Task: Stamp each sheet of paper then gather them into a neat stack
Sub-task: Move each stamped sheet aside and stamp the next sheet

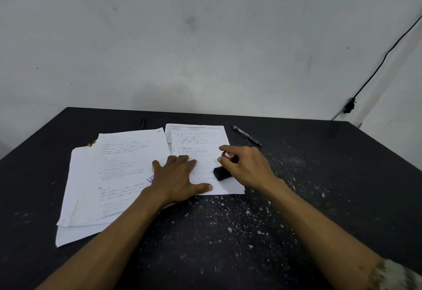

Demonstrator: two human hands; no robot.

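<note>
Holding the stamp (225,167) by its red knob, the right hand (247,167) has its grip closed round it. The stamp's black foot seems to rest on the single sheet (198,139), close to that sheet's near right corner, right under the hand. So I think the next push only needs to go straight down. This sheet's long side runs away from the person. The left hand (175,178) lies flat with straight fingers, its grip open, pressing the sheet down just left of the stamp. The pile of sheets (118,164) lies further left, nearer the left hand, and shows a purple mark (150,179). A pen (246,135) lies on the dark surface (228,232) behind the right hand, out of the way.
</note>
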